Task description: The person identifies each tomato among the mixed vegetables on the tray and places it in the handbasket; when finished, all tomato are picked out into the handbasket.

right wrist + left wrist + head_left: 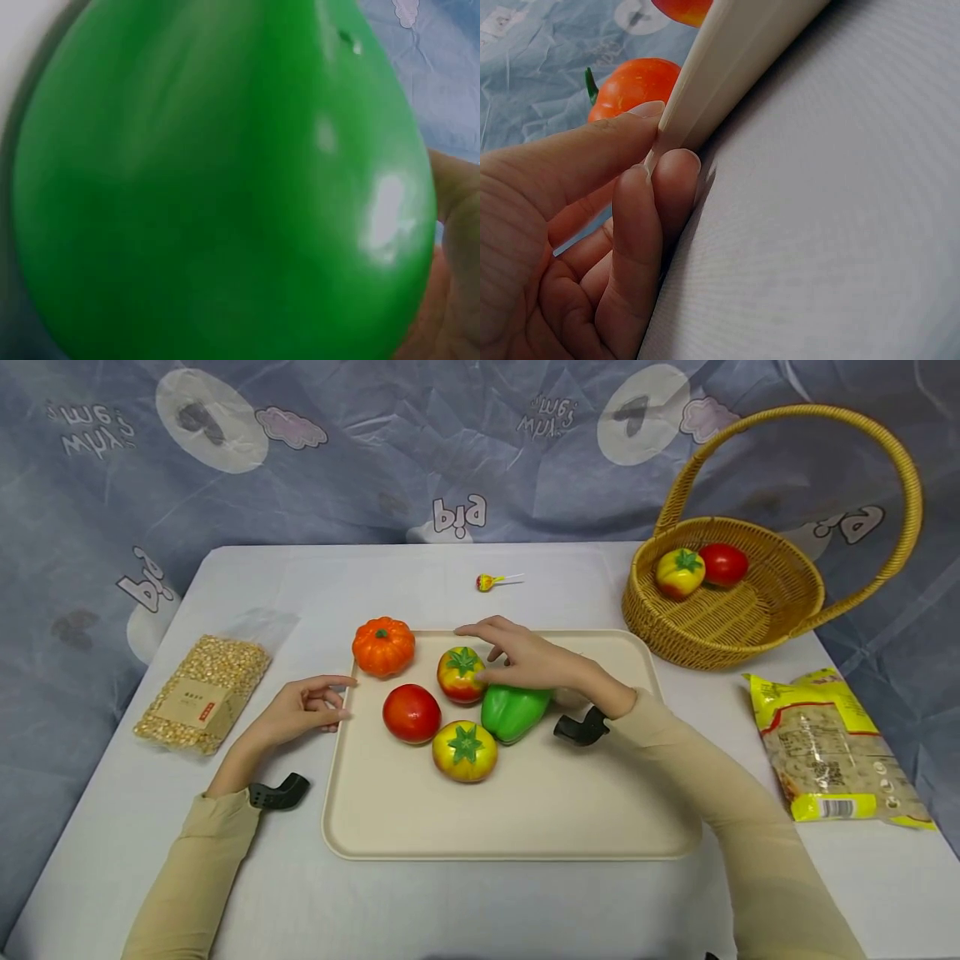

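My left hand (pixel 303 706) pinches the left rim of the beige tray (pixel 585 810); in the left wrist view its fingertips (pixel 679 169) meet that rim. My right hand (pixel 532 656) reaches over the tray with fingers spread around a red-and-yellow tomato (pixel 459 685), the thumb close to its side; contact is unclear. Under this hand lies a green pepper-like vegetable (pixel 513 714), which fills the right wrist view. A red tomato (pixel 412 714), a yellow tomato (pixel 465 752) and an orange pumpkin (pixel 383 647) sit nearby. Behind the right wrist a brownish item (pixel 570 697) is mostly hidden.
A wicker basket (pixel 637 602) at the back right holds a yellow-red tomato (pixel 680 572) and a red one (pixel 723 565). Bagged corn kernels (pixel 206 681) lie left, a yellow bag (pixel 832 747) right. A lollipop (pixel 486 582) lies behind the tray.
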Tool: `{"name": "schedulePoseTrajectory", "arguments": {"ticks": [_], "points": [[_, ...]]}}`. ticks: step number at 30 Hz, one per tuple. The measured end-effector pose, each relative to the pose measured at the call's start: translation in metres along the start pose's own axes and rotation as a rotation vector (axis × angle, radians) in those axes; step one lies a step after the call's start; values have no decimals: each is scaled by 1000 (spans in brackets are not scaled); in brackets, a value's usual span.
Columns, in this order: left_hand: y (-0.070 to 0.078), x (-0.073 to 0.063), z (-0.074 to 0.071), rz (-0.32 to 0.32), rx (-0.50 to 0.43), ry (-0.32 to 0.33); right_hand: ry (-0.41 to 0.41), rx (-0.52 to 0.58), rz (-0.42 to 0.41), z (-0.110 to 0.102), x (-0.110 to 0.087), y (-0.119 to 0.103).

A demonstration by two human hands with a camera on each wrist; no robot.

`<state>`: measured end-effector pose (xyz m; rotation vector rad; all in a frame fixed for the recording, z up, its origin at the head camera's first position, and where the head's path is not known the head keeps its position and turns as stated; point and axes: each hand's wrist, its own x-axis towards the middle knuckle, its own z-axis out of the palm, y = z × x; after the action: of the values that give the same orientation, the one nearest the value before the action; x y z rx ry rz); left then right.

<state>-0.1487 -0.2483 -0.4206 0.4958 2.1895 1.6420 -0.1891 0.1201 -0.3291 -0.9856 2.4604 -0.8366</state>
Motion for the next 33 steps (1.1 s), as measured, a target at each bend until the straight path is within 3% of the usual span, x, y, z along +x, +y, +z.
{"name": "schedulePoseTrajectory", "arguments": {"ticks": [11,18,33], "points": [[2,0,1,7,-7,-4,-81,-60,-22,6,11,-6],[1,0,0,2,-2,-7,-119,-58,17,10,14,-8],[0,-1,0,11,-4,-15,-37,-86,53,12,13,-9]]}}
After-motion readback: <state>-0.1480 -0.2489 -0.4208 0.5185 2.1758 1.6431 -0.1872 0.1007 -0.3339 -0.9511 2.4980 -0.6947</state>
